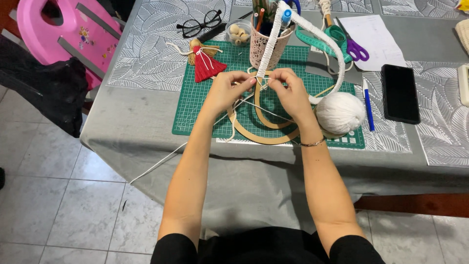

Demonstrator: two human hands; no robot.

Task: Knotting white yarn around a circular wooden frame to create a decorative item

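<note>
the left hand [228, 87] and the right hand [288, 88] are close together over the green cutting mat with white grid lines [205, 102]. the fingers of both hands are pressed together at the tips, and each hand is pinching a bit of thin white cord [246, 101] at the top of the flat brown wooden ring [273, 138]. the ring lies on the mat just under the hands, with a smaller brown ring [264, 120] inside it. the cord runs down from the left hand, off the edge of the counter [146, 127] and hangs toward the tiled floor [63, 195].

just beside the right hand sits a round ball of white yarn [340, 112]. a curved hoop wrapped in white cord [317, 39] rises above both hands. behind the hands stands a pink cup with holes, full of pens [264, 44]. a small doll made of red and tan thread [205, 61] lies near the left hand, up and to its side. past it are black glasses [199, 23] and a little clear tub of wooden beads [239, 32].

farther out from the right hand lie a blue pen [368, 105], a black phone [400, 93], purple scissors [356, 49] and a white sheet of paper [373, 39]. a thin bracelet [312, 143] is on the right wrist. well away from the left hand stands a pink plastic chair [68, 29].
</note>
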